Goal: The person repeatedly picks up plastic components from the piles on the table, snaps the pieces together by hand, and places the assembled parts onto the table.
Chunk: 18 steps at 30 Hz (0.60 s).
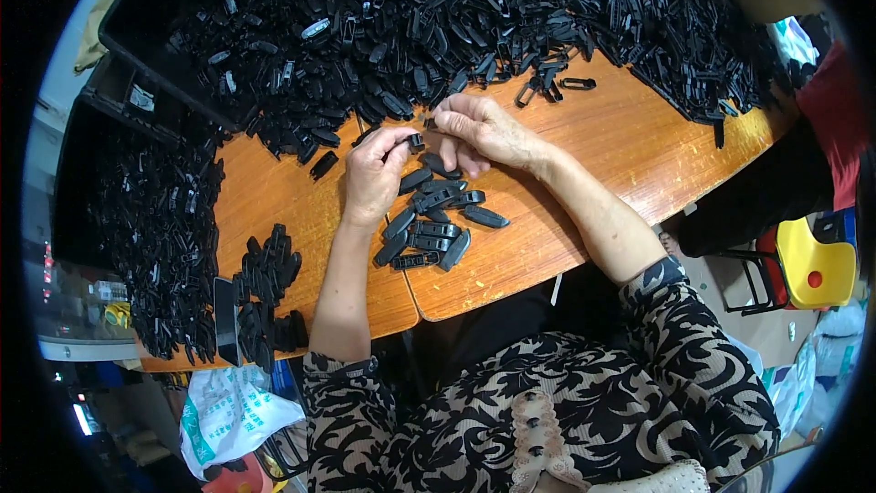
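Observation:
My left hand [372, 175] pinches a small black plastic piece [416, 142] between thumb and fingers, just above the wooden table. Close beside it, my right hand [493, 135] has its thumb and forefinger pressed together, with its other fingers hanging lower. Something small and dark shows at its fingertips, too small to make out. Below both hands lies a loose cluster of black oval plastic parts [436, 230], some smooth-backed and some showing open frames. A single black part [323, 164] rests left of my left hand.
A big heap of black plastic parts [365, 36] covers the far side, with narrow open-frame pieces [675, 46] at far right. More parts [169, 237] fill the left side, and a small pile [269, 265] sits at the near left. A yellow chair [815, 265] stands at right.

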{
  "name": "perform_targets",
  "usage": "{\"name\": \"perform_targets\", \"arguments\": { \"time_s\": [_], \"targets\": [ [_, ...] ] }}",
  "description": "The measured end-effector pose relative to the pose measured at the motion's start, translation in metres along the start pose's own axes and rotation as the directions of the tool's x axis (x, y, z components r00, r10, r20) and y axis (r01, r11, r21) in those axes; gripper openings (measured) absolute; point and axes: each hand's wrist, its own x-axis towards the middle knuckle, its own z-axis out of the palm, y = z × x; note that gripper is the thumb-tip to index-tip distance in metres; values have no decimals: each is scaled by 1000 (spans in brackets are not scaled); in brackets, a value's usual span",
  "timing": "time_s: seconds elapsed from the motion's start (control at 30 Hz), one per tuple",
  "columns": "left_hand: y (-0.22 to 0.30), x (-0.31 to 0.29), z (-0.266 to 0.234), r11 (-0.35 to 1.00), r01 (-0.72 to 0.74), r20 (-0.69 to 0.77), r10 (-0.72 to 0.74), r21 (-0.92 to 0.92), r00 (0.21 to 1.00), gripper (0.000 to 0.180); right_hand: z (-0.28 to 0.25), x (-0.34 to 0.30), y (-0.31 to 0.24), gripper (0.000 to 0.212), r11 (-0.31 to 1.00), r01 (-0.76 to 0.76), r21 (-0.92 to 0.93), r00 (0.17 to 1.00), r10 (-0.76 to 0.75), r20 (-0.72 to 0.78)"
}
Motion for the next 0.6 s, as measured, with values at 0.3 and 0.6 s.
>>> {"name": "perform_targets", "arguments": {
  "time_s": [0.3, 0.6],
  "targets": [
    [1, 0, 4, 998, 47, -4, -47, -46, 999, 17, -2, 4, 8, 23, 994, 4, 111, 997, -12, 73],
    [3, 3, 8, 998, -64, -4, 64, 9, 998, 18, 1, 8, 6, 23, 997, -73, -8, 997, 73, -8]
  ]
}}
